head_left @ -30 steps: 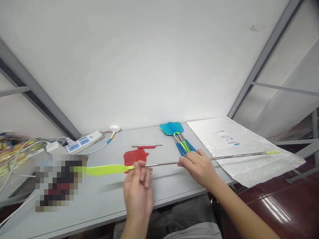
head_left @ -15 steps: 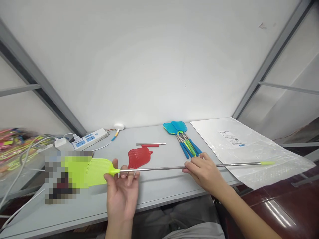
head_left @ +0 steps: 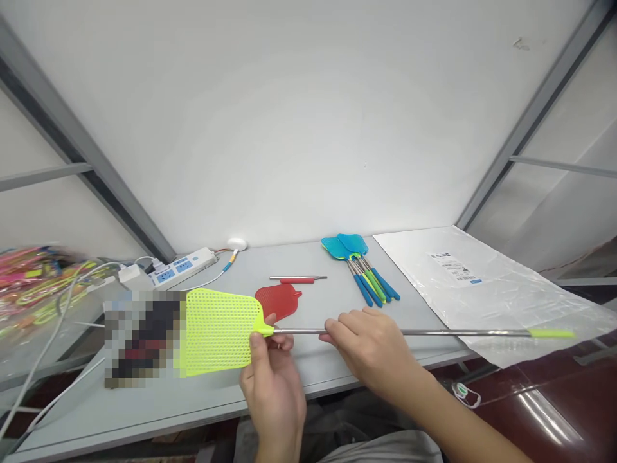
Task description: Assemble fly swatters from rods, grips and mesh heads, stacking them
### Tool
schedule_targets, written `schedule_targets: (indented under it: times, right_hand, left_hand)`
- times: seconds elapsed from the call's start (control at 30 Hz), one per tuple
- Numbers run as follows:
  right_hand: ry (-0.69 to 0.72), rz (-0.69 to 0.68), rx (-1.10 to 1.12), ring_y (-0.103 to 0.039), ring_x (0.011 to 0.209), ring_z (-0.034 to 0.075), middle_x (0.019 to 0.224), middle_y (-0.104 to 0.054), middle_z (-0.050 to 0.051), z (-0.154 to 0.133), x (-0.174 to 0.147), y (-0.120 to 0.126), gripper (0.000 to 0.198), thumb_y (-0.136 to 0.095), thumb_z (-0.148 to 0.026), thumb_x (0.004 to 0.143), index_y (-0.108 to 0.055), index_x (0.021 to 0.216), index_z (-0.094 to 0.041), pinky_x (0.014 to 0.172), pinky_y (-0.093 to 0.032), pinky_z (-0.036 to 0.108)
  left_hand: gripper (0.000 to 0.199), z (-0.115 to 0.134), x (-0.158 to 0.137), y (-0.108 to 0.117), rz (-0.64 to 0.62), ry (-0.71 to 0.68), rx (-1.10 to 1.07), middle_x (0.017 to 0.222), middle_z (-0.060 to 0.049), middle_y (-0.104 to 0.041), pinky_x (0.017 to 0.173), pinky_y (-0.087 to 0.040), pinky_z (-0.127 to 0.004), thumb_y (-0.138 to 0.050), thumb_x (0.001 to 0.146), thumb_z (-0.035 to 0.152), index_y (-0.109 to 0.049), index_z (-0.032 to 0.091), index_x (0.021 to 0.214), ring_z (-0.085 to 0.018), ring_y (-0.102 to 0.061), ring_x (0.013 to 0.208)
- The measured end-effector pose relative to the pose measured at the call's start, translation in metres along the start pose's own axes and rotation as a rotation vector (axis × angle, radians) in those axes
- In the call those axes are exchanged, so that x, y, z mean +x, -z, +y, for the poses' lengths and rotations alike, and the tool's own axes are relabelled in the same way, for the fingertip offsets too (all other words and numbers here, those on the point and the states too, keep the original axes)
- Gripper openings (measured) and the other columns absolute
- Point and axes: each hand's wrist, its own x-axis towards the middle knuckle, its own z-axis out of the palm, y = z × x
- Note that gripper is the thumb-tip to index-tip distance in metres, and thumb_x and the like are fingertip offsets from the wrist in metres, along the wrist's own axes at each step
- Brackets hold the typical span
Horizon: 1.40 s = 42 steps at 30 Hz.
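A yellow-green fly swatter [head_left: 222,331] with a long extended metal rod lies across both hands above the table. My left hand [head_left: 274,373] pinches the neck of its perforated head between thumb and fingers. Farther right, my right hand [head_left: 369,347] is closed round the metal rod. The yellow-green handle end points right, over the plastic bag. Behind the swatter lies a red swatter head [head_left: 277,301], partly covered by the yellow-green one. Beyond it are a thin metal rod [head_left: 299,278] and a red handle [head_left: 297,281].
A bundle of folded swatters [head_left: 366,270] with blue and green handles lies at the back. A white plastic bag [head_left: 409,257] covers the table's right side. On the left are a power strip [head_left: 186,267], cables and a bag of colourful items [head_left: 43,283]. One patch is pixelated.
The swatter's head and my left hand have moved right, and the left thumb now presses on the neck. My right hand is closer to the head, with less rod between the hands.
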Motion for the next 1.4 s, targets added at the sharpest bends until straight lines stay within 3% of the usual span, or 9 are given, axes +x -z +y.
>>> schedule_targets:
  times: [0.2, 0.4, 0.53, 0.67, 0.8, 0.9, 0.97, 1.13, 1.4]
  right_hand:
    - [0.009, -0.091, 0.048, -0.044, 0.058, 0.014, 0.065, -0.055, -0.002, 0.009, 0.0, -0.006, 0.027, -0.049, -0.033, 0.098, -0.056, 0.075, -0.02, 0.063, -0.023, 0.031]
    - [-0.104, -0.108, -0.021, -0.046, 0.06, 0.014, 0.067, -0.058, 0.0, 0.045, -0.016, 0.001, 0.028, -0.048, -0.034, 0.098, -0.06, 0.078, -0.019, 0.063, -0.026, 0.03]
    - [-0.141, -0.06, -0.087, -0.048, 0.059, 0.014, 0.065, -0.057, 0.0, 0.06, -0.015, 0.008, 0.03, -0.048, -0.035, 0.098, -0.062, 0.077, -0.02, 0.059, -0.024, 0.03]
    - [-0.126, -0.024, -0.123, -0.048, 0.058, 0.013, 0.063, -0.054, -0.001, 0.043, -0.003, 0.006, 0.028, -0.05, -0.032, 0.098, -0.059, 0.074, -0.02, 0.056, -0.021, 0.031]
    - [0.147, -0.113, 0.067, -0.049, 0.061, 0.012, 0.068, -0.057, -0.001, 0.012, 0.013, -0.001, 0.022, -0.05, -0.03, 0.098, -0.059, 0.08, -0.022, 0.057, -0.024, 0.03]
    - [-0.121, 0.01, 0.021, -0.051, 0.058, 0.012, 0.064, -0.057, -0.001, 0.019, 0.016, 0.002, 0.026, -0.048, -0.036, 0.098, -0.062, 0.081, -0.022, 0.054, -0.023, 0.029]
    - [-0.232, 0.041, -0.005, -0.055, 0.061, 0.011, 0.067, -0.06, -0.001, 0.039, 0.011, 0.007, 0.028, -0.047, -0.038, 0.099, -0.065, 0.085, -0.022, 0.054, -0.024, 0.028]
    - [-0.21, -0.095, -0.011, -0.056, 0.058, 0.011, 0.067, -0.062, -0.001, 0.072, -0.012, 0.01, 0.03, -0.046, -0.042, 0.098, -0.068, 0.088, -0.025, 0.052, -0.026, 0.028]
    - [-0.127, -0.251, 0.113, -0.063, 0.066, 0.014, 0.079, -0.068, 0.001, 0.079, -0.028, 0.005, 0.027, -0.044, -0.039, 0.099, -0.068, 0.098, -0.026, 0.056, -0.038, 0.026]
  left_hand:
    - [0.015, 0.015, 0.024, 0.005, 0.092, -0.011, -0.037, 0.09, -0.003, -0.061, 0.059, -0.04, -0.019, -0.065, 0.086, 0.028, -0.07, 0.015, 0.091, -0.008, -0.046, 0.068]
    - [0.015, 0.042, 0.072, 0.028, 0.162, -0.042, -0.044, 0.07, 0.004, -0.048, 0.056, -0.038, -0.02, -0.062, 0.085, 0.028, -0.067, 0.015, 0.09, -0.006, -0.04, 0.057]
    - [0.017, 0.037, 0.09, 0.034, 0.174, -0.075, 0.005, 0.068, 0.006, -0.045, 0.056, -0.037, -0.021, -0.062, 0.085, 0.032, -0.064, 0.015, 0.088, -0.005, -0.038, 0.052]
    - [0.024, 0.01, 0.068, 0.018, 0.137, -0.065, 0.059, 0.063, 0.007, -0.039, 0.052, -0.034, -0.019, -0.063, 0.084, 0.038, -0.066, 0.015, 0.087, -0.003, -0.03, 0.047]
    - [0.032, -0.025, 0.02, -0.003, -0.137, 0.283, 0.121, 0.065, 0.003, -0.046, 0.052, -0.035, -0.019, -0.069, 0.081, 0.044, -0.07, 0.012, 0.088, -0.006, -0.044, 0.056]
    - [0.033, -0.037, 0.005, 0.002, -0.16, 0.319, 0.131, 0.075, 0.001, -0.053, 0.06, -0.042, -0.021, -0.07, 0.081, 0.044, -0.07, 0.015, 0.096, -0.007, -0.047, 0.06]
    - [0.032, -0.031, 0.011, 0.014, -0.146, 0.322, 0.129, 0.08, 0.0, -0.055, 0.063, -0.045, -0.022, -0.071, 0.081, 0.039, -0.069, 0.016, 0.103, -0.006, -0.048, 0.059]
    - [0.04, 0.006, 0.049, 0.035, -0.145, 0.154, -0.006, 0.103, -0.004, -0.061, 0.072, -0.05, -0.027, -0.066, 0.083, 0.045, -0.063, 0.025, 0.117, -0.012, -0.058, 0.075]
    - [0.039, 0.033, 0.097, 0.029, 0.049, 0.029, -0.04, 0.084, -0.002, -0.061, 0.07, -0.047, -0.028, -0.06, 0.083, 0.054, -0.067, 0.016, 0.089, -0.011, -0.054, 0.065]
